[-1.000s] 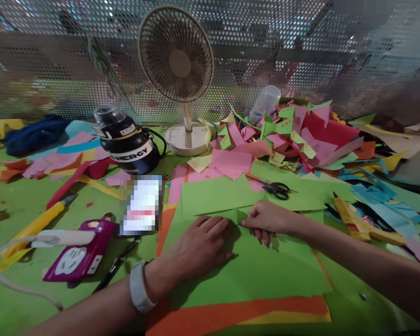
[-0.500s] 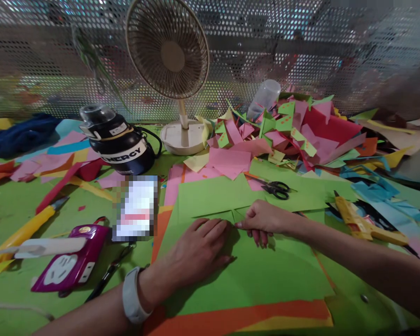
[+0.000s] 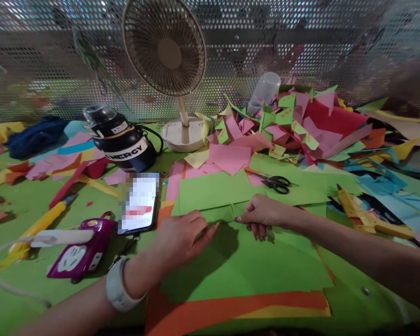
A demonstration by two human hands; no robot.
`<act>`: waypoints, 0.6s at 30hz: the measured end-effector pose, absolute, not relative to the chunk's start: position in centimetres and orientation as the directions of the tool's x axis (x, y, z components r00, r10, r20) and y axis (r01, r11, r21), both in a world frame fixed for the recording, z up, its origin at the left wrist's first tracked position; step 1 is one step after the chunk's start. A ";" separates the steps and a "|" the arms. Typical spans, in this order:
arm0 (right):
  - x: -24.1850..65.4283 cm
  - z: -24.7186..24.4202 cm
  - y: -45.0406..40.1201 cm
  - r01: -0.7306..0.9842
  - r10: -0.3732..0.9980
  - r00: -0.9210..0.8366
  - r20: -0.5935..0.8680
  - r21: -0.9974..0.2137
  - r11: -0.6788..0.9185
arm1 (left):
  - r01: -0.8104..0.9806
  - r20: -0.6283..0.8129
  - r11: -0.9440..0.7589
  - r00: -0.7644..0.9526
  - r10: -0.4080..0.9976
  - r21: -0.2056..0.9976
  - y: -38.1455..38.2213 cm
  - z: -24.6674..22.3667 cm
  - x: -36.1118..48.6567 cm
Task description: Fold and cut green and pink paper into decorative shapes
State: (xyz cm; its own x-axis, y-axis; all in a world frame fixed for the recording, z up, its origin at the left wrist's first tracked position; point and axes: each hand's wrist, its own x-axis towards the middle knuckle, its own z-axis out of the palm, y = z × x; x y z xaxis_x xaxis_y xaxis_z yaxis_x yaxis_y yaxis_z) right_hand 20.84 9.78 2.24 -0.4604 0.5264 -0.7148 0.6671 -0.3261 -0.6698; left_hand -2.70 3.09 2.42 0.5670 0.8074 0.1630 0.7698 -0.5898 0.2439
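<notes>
A narrow green paper strip (image 3: 217,214) with a crease near its right end lies between my hands, over a large green sheet (image 3: 262,268). My right hand (image 3: 264,214) pinches the strip's right end between thumb and forefinger, the other fingers curled below. At the left end, my left hand (image 3: 182,240) has its fingers bent and thumb stretched along the lower edge, closed on the paper. A longer green piece (image 3: 213,189) lies flat just behind. Black-handled scissors (image 3: 279,184) rest on green paper beyond my right hand.
Orange sheets (image 3: 196,315) show under the green stack. To the left are a phone (image 3: 140,205), a purple device (image 3: 82,247), a yellow cutter (image 3: 44,226) and a black bottle (image 3: 124,142). Behind stand a fan (image 3: 168,51) and paper scraps (image 3: 287,121). A yellow glue gun (image 3: 357,210) lies right.
My left hand has moved left and its fingers have drawn in, uncovering more of the green strip. My right hand keeps its pinch in nearly the same place.
</notes>
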 end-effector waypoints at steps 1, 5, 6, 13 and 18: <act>20.8 2.2 9.8 0.670 0.531 -0.459 -0.713 -0.669 -0.320 | 0.804 0.073 -0.492 0.498 0.864 0.334 3.4 2.8 -2.1; 20.7 2.3 9.6 0.682 0.542 -0.447 -0.712 -0.663 -0.309 | 0.778 -0.351 -0.113 0.402 0.846 0.617 4.7 3.3 0.7; 20.6 2.3 9.6 0.682 0.543 -0.445 -0.712 -0.663 -0.310 | 0.760 -0.424 -0.034 0.398 0.813 0.648 4.9 3.3 1.1; 20.5 2.4 9.6 0.670 0.536 -0.462 -0.707 -0.674 -0.311 | 0.687 -0.622 0.239 0.383 0.683 0.686 5.7 3.2 1.7; 20.6 2.4 9.7 0.664 0.534 -0.470 -0.702 -0.680 -0.310 | 0.669 -0.669 0.303 0.392 0.632 0.679 6.0 3.1 1.0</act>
